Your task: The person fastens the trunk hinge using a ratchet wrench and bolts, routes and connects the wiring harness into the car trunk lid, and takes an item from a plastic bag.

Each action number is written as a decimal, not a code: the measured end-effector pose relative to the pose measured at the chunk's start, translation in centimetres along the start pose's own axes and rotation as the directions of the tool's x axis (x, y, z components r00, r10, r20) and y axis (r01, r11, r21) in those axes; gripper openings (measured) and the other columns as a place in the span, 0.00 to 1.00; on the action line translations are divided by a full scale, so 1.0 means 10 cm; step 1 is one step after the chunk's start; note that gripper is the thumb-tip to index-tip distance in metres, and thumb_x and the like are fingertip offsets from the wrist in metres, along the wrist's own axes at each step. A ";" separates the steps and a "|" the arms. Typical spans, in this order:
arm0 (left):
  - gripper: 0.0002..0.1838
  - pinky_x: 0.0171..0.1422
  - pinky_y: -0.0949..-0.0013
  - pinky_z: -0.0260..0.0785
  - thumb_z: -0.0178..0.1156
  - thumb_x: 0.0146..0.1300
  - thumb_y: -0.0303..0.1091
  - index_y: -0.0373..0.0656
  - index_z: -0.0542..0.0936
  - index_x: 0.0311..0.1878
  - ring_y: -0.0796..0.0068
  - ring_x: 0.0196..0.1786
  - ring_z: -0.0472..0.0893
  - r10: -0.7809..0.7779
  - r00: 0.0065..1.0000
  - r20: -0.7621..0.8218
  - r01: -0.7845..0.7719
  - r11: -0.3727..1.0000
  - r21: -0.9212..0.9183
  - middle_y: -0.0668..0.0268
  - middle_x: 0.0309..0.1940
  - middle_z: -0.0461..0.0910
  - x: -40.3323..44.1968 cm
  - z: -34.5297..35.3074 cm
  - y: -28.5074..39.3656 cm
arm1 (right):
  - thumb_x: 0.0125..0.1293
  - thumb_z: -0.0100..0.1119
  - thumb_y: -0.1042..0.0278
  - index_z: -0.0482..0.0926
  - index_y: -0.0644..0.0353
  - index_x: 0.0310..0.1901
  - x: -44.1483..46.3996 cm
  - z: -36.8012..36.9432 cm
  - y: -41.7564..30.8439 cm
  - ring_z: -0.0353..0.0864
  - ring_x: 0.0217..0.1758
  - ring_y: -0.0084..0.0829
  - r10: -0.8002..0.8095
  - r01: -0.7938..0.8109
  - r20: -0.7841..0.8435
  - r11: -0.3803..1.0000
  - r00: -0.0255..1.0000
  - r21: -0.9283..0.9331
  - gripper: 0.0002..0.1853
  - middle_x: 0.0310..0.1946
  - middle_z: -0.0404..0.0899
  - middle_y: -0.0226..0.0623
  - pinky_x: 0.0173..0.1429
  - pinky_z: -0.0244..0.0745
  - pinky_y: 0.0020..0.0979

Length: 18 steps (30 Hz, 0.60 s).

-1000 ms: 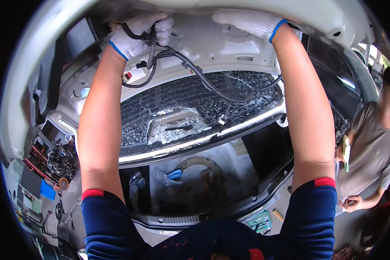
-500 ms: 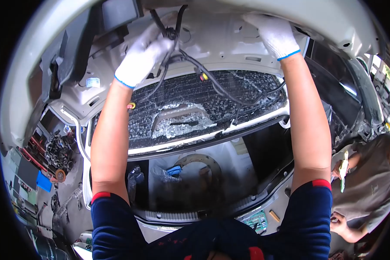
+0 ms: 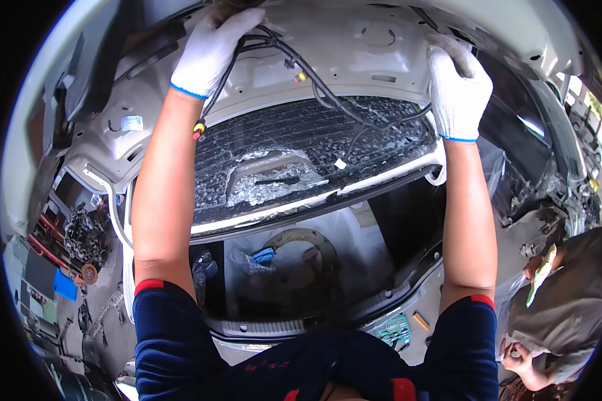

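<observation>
My left hand (image 3: 217, 50), in a white knit glove with a blue cuff, is closed around a bundle of black wiring harness (image 3: 308, 70) under the raised tailgate. Loose branches hang from it, one ending in a yellow-and-red connector (image 3: 198, 129) and another in a white plug (image 3: 340, 164). My right hand (image 3: 460, 90), gloved alike, has curled fingers near the right edge of the tailgate. A length of the harness runs to this glove and disappears at its palm side; the fingertips are partly hidden.
Behind the harness is cracked rear glass (image 3: 281, 134) with a broken patch. Below lies the open trunk (image 3: 374, 267) with a blue item (image 3: 263, 256) inside. A green tool set (image 3: 393, 331) sits near the bumper. At right, another person (image 3: 562, 301) holds a pale strip.
My left hand has risen with the harness, drawing its branches up. My right hand has come down from the tailgate panel and turned, its fingers now curled. The view has shifted slightly.
</observation>
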State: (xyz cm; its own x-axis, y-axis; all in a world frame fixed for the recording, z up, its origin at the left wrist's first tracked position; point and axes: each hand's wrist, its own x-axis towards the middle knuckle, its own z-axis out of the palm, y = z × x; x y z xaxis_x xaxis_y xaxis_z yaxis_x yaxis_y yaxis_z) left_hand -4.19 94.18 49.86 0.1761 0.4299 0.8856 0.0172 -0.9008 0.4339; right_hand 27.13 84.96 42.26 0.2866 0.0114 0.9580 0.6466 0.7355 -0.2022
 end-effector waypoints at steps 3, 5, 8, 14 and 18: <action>0.14 0.57 0.67 0.77 0.70 0.67 0.29 0.35 0.86 0.53 0.74 0.50 0.85 -0.070 0.994 -0.089 0.078 0.992 0.095 0.63 0.48 0.89 0.09 0.14 0.05 | 0.68 0.64 0.75 0.91 0.66 0.47 -0.20 -0.06 -0.12 0.88 0.45 0.22 0.181 -0.178 -0.028 0.979 0.983 0.095 0.10 0.41 0.91 0.36 0.56 0.80 0.26; 0.13 0.59 0.68 0.76 0.70 0.67 0.31 0.35 0.86 0.52 0.75 0.52 0.85 -0.041 0.982 -0.186 0.070 0.986 0.153 0.63 0.48 0.89 0.10 0.33 0.13 | 0.69 0.62 0.78 0.90 0.67 0.47 -0.33 -0.11 -0.11 0.86 0.45 0.22 0.295 -0.287 -0.035 0.947 0.955 0.147 0.10 0.41 0.91 0.34 0.55 0.80 0.25; 0.18 0.65 0.61 0.75 0.69 0.67 0.39 0.36 0.85 0.52 0.62 0.59 0.85 -0.013 0.983 -0.183 0.071 0.948 0.310 0.56 0.52 0.88 0.12 0.41 0.18 | 0.70 0.60 0.78 0.88 0.67 0.49 -0.72 0.11 -0.24 0.86 0.45 0.23 0.427 -0.416 0.015 0.871 0.904 0.260 0.11 0.43 0.90 0.35 0.54 0.80 0.26; 0.15 0.61 0.70 0.73 0.64 0.74 0.36 0.34 0.86 0.54 0.75 0.50 0.83 0.010 0.997 0.071 -0.024 0.978 0.208 0.62 0.46 0.87 0.07 -0.14 -0.20 | 0.70 0.61 0.77 0.88 0.68 0.51 -0.77 0.32 -0.45 0.83 0.36 0.20 0.580 -0.562 0.088 0.723 0.810 0.401 0.12 0.40 0.88 0.34 0.41 0.79 0.22; 0.28 0.68 0.55 0.74 0.58 0.73 0.56 0.45 0.83 0.65 0.48 0.62 0.85 0.054 0.991 0.125 -0.122 0.756 0.644 0.46 0.56 0.87 0.13 -0.01 -0.18 | 0.69 0.61 0.78 0.89 0.66 0.48 -0.83 0.55 -0.54 0.80 0.31 0.16 0.518 -0.514 0.111 0.754 0.848 0.409 0.11 0.34 0.87 0.29 0.37 0.74 0.20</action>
State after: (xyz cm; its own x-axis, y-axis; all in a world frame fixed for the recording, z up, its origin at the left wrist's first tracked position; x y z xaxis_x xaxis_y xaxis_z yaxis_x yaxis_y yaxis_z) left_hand -4.12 96.39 50.22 0.2980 0.3699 0.8800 0.6250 -0.7724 0.1131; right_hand 17.35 84.65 36.56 0.4998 0.4661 0.7301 0.0509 0.8256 -0.5620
